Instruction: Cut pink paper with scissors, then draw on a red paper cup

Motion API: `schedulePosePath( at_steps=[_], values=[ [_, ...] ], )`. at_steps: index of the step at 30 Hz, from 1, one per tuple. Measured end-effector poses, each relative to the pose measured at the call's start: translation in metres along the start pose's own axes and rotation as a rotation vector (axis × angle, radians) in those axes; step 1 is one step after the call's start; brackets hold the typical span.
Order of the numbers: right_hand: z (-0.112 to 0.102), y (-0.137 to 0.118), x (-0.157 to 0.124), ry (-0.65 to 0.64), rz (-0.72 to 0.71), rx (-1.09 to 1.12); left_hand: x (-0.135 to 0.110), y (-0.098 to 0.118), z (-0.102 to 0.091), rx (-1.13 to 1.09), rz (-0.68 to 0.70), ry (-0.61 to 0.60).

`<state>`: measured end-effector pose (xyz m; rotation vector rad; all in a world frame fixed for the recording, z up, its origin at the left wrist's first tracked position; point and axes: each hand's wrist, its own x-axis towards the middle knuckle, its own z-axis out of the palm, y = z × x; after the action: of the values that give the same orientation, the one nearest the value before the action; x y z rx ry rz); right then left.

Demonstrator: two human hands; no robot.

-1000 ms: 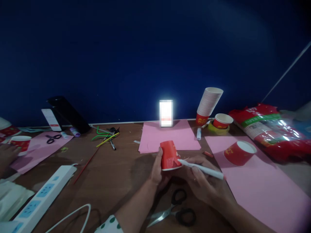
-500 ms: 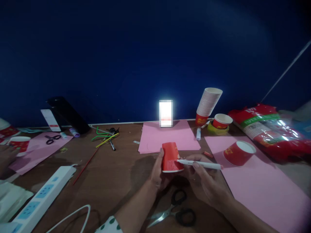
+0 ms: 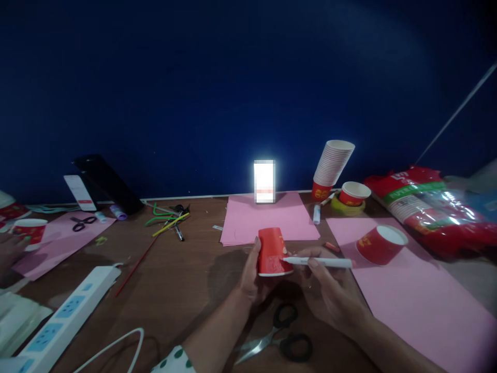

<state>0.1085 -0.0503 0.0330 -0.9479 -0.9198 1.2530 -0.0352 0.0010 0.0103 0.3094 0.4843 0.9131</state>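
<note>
My left hand is closed around a red paper cup, held upside down above the brown table. My right hand grips a white marker whose tip touches the lower right side of that cup. Black-handled scissors lie on the table just below both hands. A pink paper sheet lies behind the cup.
Another red cup lies tilted on a large pink sheet at right. A tall cup stack, a bright phone, a cup package, straws, a power strip and another person's hand at far left surround me.
The marker has levelled out to nearly horizontal, its tip staying on the cup. The cup has turned slightly more upright in my left hand.
</note>
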Motion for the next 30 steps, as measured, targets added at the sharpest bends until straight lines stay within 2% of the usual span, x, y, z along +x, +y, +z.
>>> schedulePosePath(
  at_steps=[8,13,18,24,30],
  values=[
    [0.0029,-0.0043,-0.0004,-0.041,0.024,0.035,0.0002,0.0,-0.0009,0.004,-0.009,-0.029],
    [0.005,-0.006,-0.0008,-0.014,0.027,-0.001,-0.0007,0.001,0.0018,-0.003,-0.021,0.002],
    [0.0056,-0.0068,-0.0008,-0.033,0.023,0.026,-0.0016,0.0012,0.0033,-0.017,-0.017,-0.032],
    [0.0028,-0.0067,-0.0008,-0.018,0.017,-0.044,-0.0018,0.0012,0.0056,-0.007,-0.024,0.04],
    [0.0063,-0.0068,-0.0014,-0.044,0.032,0.037,-0.0024,0.0012,0.0081,-0.017,-0.008,-0.019]
  ],
)
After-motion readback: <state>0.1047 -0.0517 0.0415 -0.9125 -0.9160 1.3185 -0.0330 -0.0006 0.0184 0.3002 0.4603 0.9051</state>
